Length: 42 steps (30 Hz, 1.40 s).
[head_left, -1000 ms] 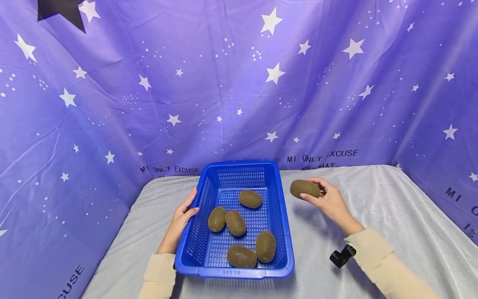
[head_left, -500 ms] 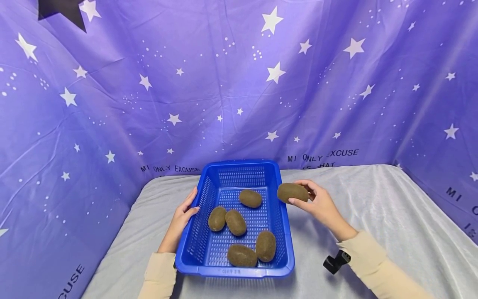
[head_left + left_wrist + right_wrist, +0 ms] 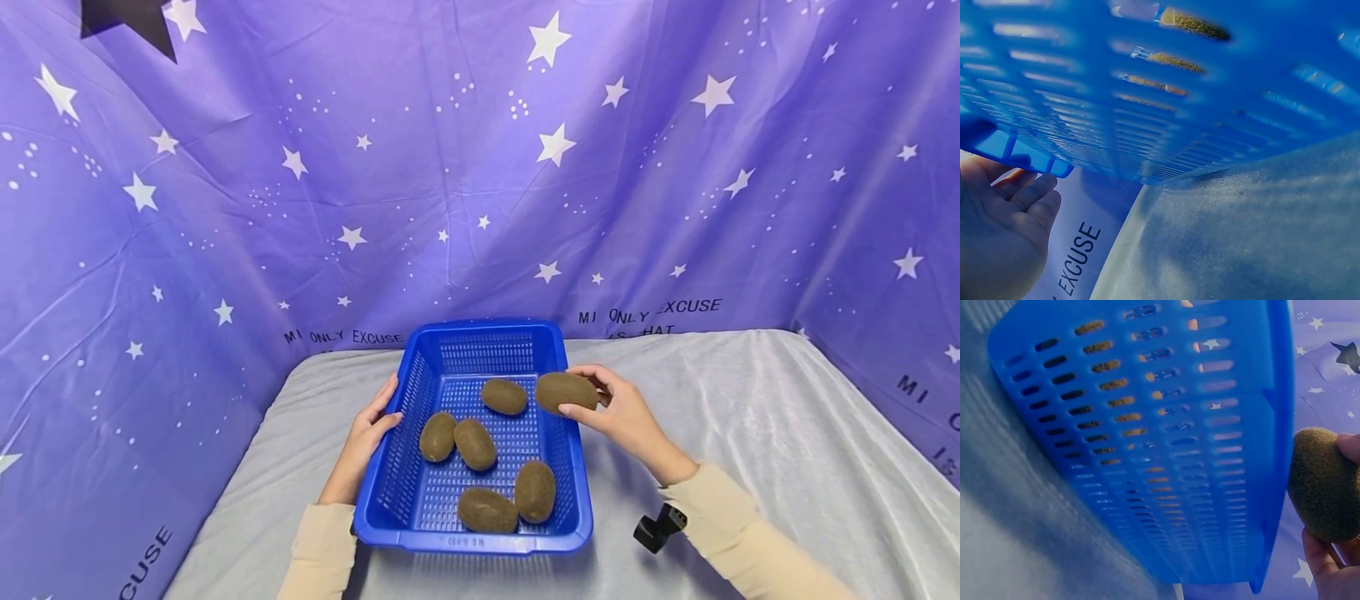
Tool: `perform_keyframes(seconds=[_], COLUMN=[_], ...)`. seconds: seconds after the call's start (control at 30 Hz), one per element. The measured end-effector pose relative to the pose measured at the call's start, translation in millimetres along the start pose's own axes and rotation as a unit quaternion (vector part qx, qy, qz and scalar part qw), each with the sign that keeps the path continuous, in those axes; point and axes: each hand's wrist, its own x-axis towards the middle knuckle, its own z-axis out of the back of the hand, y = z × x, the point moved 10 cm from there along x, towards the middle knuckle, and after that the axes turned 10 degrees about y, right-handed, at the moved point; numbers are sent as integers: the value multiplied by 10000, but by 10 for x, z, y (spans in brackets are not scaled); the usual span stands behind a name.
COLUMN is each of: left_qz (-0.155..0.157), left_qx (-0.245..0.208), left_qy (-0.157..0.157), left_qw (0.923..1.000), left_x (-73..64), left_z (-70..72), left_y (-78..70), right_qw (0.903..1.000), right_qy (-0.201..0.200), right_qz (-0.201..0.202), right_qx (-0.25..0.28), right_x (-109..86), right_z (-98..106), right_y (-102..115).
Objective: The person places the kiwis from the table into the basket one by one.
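A brown fuzzy kiwi (image 3: 564,393) is pinched between the thumb and fingers of my right hand (image 3: 622,417), above the right rim of a blue plastic basket (image 3: 472,546). In the right wrist view this kiwi (image 3: 1325,484) appears beside the basket's rim (image 3: 1279,456). Several more kiwis lie on the basket floor: one kiwi (image 3: 504,397) at the back, a touching pair with a kiwi (image 3: 474,444) at mid-left, and two near the front, among them a kiwi (image 3: 535,492). My left hand (image 3: 366,437) holds the basket's left rim, its fingers curled under the edge in the left wrist view.
Grey cloth (image 3: 720,400) covers the table. A purple curtain (image 3: 480,167) with white stars hangs behind and at the sides. Near my right cuff a black device (image 3: 660,528) hangs from the wrist.
My right hand has moved left with the kiwi, from beside the basket to over its right rim. The left hand and the kiwis in the basket have stayed put.
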Motion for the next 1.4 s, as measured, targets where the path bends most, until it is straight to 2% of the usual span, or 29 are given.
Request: perform_keyframes(seconds=[0.53, 1.13, 1.4], left_qz=[45, -6, 66], left_qx=[18, 56, 43], left_qy=[-26, -16, -7], left_qw=[10000, 10000, 10000], left_x=[-7, -9, -9], left_z=[-3, -10, -14], left_y=[9, 0, 15], right_qw=[9989, 9955, 9945], right_qy=[402, 788, 820], right_qz=[173, -37, 284], right_qx=[-189, -518, -593], right_x=[55, 48, 26], right_z=[-273, -413, -419], right_y=[95, 1, 25])
